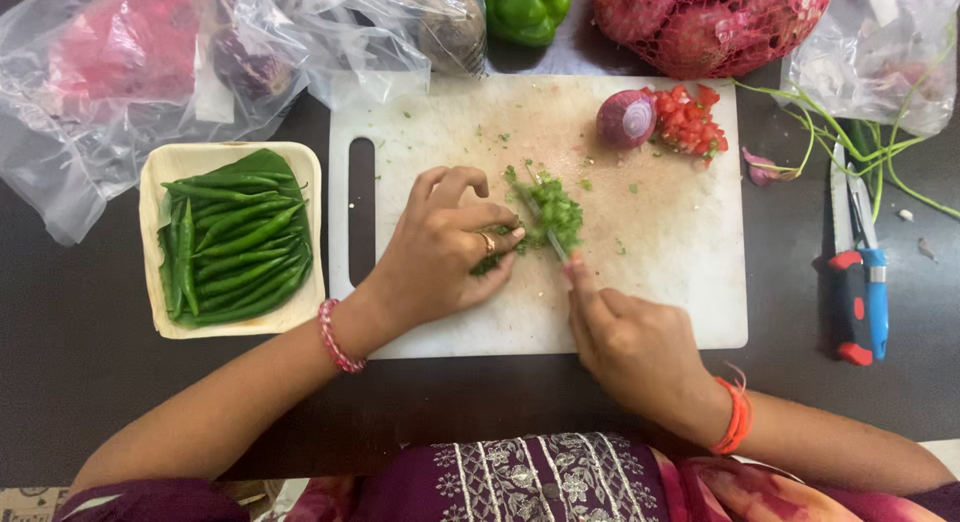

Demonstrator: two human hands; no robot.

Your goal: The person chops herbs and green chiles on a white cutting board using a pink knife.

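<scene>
Chopped green chillies mid cutting board, just beside left hand curled fingertips-down pinning uncut pieces, right hand gripping knife closed, blade in the pile.

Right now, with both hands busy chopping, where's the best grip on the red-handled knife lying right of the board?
Take the red-handled knife by its red handle, coming from above at the near end. It lies flat, blade pointing away, close beside the blue-handled knife, so pinch top-down rather than from the right side. The table edge side is open.
</scene>
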